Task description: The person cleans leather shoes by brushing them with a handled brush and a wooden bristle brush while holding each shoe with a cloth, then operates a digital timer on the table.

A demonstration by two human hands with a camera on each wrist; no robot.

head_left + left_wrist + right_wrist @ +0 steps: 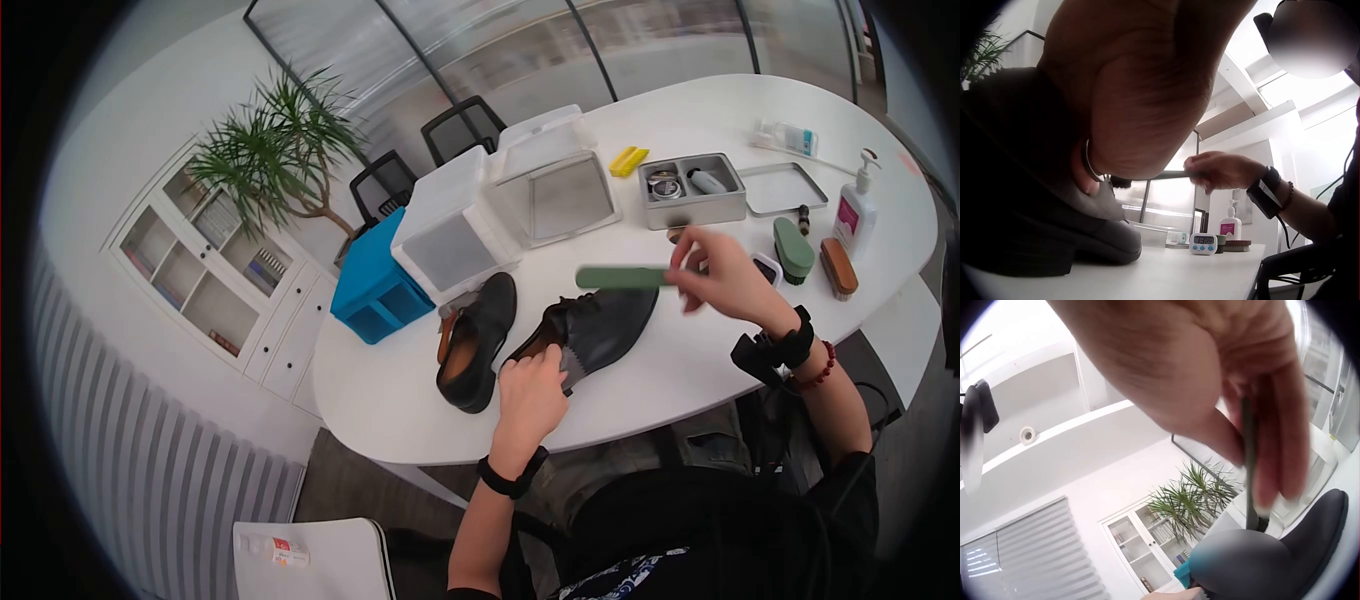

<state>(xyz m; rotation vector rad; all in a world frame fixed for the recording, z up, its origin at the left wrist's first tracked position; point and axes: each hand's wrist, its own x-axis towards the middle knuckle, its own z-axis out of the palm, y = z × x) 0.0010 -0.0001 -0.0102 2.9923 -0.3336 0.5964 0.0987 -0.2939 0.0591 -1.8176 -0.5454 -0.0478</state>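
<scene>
My left hand (533, 392) grips a black lace-up leather shoe (612, 330) at its opening, fingers hooked over the edge. A grey cloth with a zigzag edge (572, 368) lies against the shoe beside those fingers. My right hand (722, 275) pinches a long green-handled brush (622, 278) by one end, above the shoe's laces. Dark bristles (1121, 182) show at the brush's far end in the left wrist view. To the left sits the matching black shoe (478, 345), with something brown and grey partly hidden behind it.
A blue box (380, 285) and clear-fronted white bins (450, 225) stand behind the shoes. Farther right are a metal tin (692, 208), its lid (785, 190), a green brush (792, 248), a brown brush (838, 268), a pump bottle (856, 212) and a white timer (1203, 244).
</scene>
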